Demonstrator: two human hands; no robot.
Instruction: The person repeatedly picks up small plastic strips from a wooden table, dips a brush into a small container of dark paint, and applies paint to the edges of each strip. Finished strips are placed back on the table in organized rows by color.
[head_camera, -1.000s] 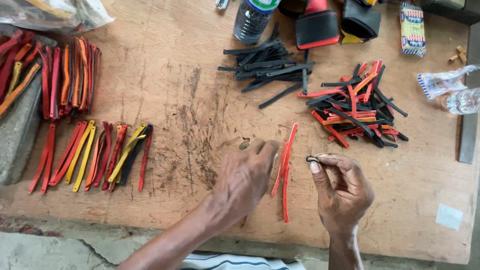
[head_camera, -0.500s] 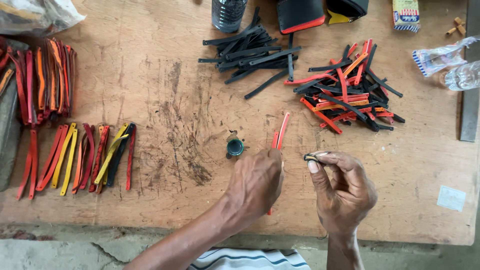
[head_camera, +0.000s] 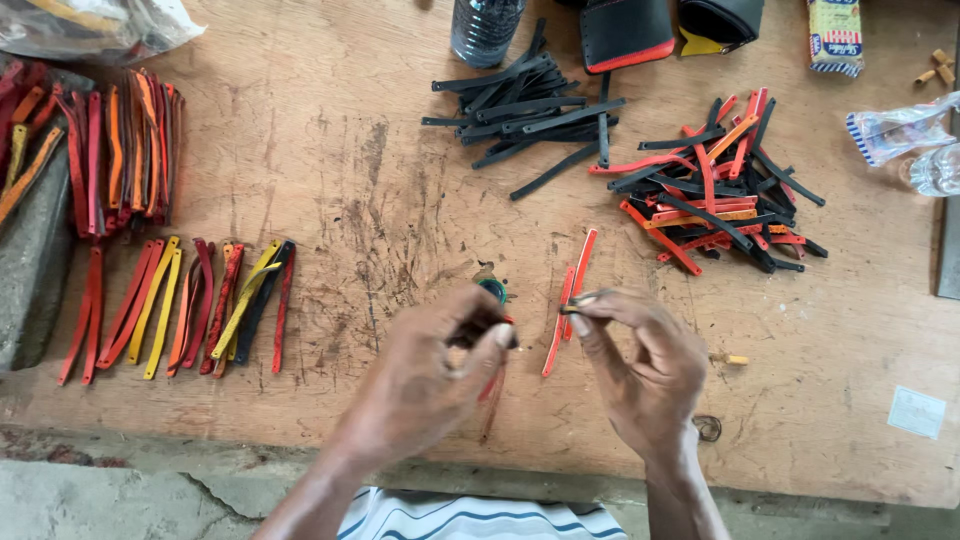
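The right hand (head_camera: 645, 365) pinches a small dark ring (head_camera: 572, 305) and the left hand (head_camera: 430, 375) grips a red strip (head_camera: 492, 385) near the worktop (head_camera: 330, 160) edge; best bring them together slowly.

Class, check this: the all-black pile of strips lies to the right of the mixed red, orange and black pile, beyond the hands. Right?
No. In the head view the all-black pile lies to the left of the mixed pile; both are beyond the hands.
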